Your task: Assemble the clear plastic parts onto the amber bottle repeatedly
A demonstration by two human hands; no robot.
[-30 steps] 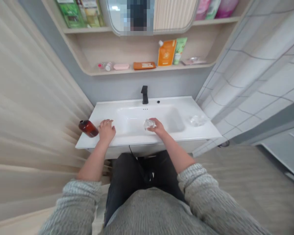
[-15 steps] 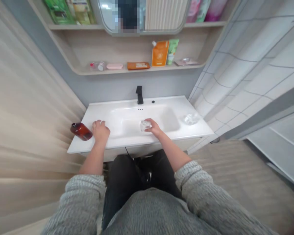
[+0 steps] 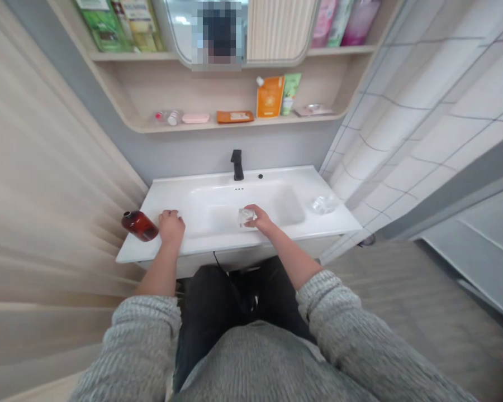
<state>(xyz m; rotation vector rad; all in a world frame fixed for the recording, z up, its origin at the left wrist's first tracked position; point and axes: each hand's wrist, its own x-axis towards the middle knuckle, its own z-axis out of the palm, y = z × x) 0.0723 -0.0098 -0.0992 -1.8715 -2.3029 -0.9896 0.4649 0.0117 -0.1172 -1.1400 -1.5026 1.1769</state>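
Note:
My right hand (image 3: 260, 221) is closed round a small clear glass (image 3: 245, 216) held over the basin of the white sink (image 3: 218, 245). On the sink's left rim lies my left hand (image 3: 171, 226), fingers curled over a small pale thing that I cannot make out. A brown bottle (image 3: 139, 225) lies on its side just left of that hand. A black tap (image 3: 237, 164) stands at the back of the basin.
A clear dish (image 3: 323, 204) sits on the sink's right side. The shelf (image 3: 235, 123) above holds an orange pouch (image 3: 269, 96), a green tube, a pink soap and small bottles. Ribbed panelling closes in the left, tiled wall the right.
My left hand's fingers have curled in on the rim beside the brown bottle. The right hand keeps the glass over the basin. The camera view has shifted a little.

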